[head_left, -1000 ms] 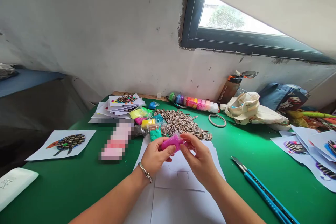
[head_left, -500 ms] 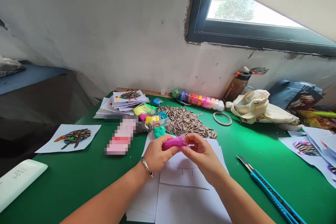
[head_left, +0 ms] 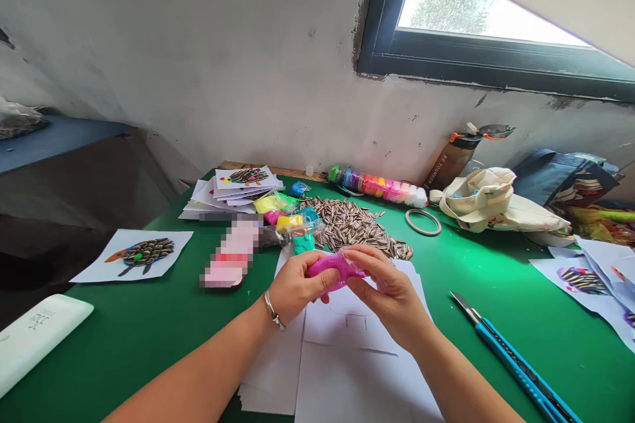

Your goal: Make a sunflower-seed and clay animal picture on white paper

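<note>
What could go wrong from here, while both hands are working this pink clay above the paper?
The magenta modelling clay, held by the left hand and right hand, might drop onto the pencilled paper sheet and mark it. The utility knife lies with its blade showing to the right, so a careless reach could cut. The loose sunflower seeds might scatter if knocked.

Window daylight, soft shadows, warped edges

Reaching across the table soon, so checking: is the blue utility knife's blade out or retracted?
Out: the metal blade sticks out bare beyond the front of the blue utility knife.
</note>
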